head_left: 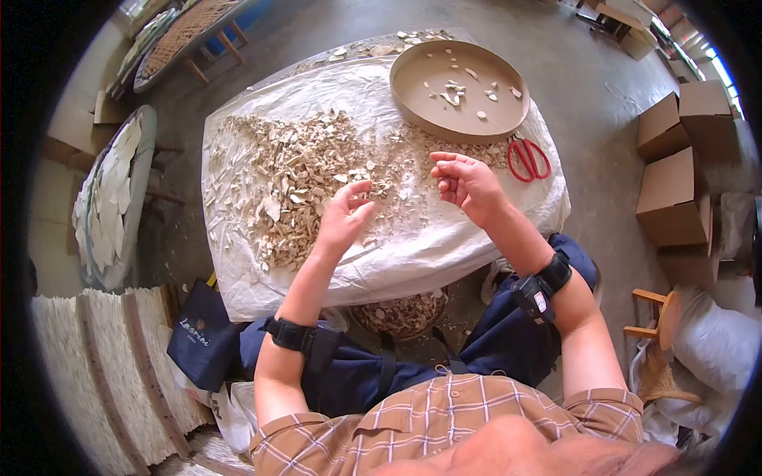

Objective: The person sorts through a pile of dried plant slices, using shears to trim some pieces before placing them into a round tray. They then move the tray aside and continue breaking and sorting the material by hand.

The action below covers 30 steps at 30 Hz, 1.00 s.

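Observation:
A heap of pale, dry broken pieces (294, 190) covers the left and middle of a white cloth (397, 262) on the table. My left hand (347, 216) is over the heap's right edge, thumb and fingers apart, with nothing seen between them. To its right, my right hand (468, 184) is over the cloth, fingers curled; whatever it may hold is too small to name. A round brown tray (429, 103) with several pale pieces in it stands at the back right. Red-handled scissors (529, 160) lie beside the tray, right of my right hand.
Below the table's front edge, a container of pieces (401, 313) sits between my knees. Cardboard boxes (673, 198) and a wooden stool (669, 319) stand at the right. A dark blue bag (202, 337) and stacked pale sheets (119, 373) are at the lower left.

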Each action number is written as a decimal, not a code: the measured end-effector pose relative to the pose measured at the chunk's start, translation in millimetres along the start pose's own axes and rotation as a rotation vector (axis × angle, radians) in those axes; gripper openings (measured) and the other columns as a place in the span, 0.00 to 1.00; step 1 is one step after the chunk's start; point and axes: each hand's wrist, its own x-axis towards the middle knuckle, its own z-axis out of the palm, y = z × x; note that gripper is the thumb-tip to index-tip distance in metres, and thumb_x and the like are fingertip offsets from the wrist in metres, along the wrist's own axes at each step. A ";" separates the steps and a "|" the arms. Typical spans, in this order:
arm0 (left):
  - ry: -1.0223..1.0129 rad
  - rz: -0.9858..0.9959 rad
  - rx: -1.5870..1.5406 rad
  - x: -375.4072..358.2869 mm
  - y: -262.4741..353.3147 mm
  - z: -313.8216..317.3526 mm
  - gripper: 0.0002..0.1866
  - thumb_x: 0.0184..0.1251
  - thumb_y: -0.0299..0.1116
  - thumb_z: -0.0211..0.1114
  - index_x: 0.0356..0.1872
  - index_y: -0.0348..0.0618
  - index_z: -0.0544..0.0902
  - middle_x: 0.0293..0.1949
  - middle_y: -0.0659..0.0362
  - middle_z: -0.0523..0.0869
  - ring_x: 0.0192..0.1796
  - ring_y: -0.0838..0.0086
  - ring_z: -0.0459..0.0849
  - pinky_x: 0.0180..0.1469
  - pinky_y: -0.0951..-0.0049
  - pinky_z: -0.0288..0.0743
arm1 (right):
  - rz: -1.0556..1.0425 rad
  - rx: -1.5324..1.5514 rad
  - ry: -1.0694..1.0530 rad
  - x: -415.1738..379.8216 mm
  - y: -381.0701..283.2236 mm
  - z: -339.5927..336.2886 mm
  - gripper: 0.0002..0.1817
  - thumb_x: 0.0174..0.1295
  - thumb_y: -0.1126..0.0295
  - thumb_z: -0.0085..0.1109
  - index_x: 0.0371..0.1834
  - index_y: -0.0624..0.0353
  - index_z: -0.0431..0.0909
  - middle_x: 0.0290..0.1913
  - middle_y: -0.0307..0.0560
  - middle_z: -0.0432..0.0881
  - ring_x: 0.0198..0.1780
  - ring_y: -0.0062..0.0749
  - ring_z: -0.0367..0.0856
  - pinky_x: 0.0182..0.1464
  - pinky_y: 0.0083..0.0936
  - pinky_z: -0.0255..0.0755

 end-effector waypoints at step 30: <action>0.051 0.535 0.863 139.9 36.7 123.2 0.13 0.50 0.29 0.57 0.39 0.42 0.78 0.41 0.53 0.78 0.39 0.58 0.79 0.42 0.65 0.73 | -0.076 0.242 -0.015 -57.4 -53.3 -30.5 0.09 0.58 0.74 0.50 0.42 0.62 0.72 0.26 0.40 0.77 0.20 0.17 0.73 0.23 0.15 0.70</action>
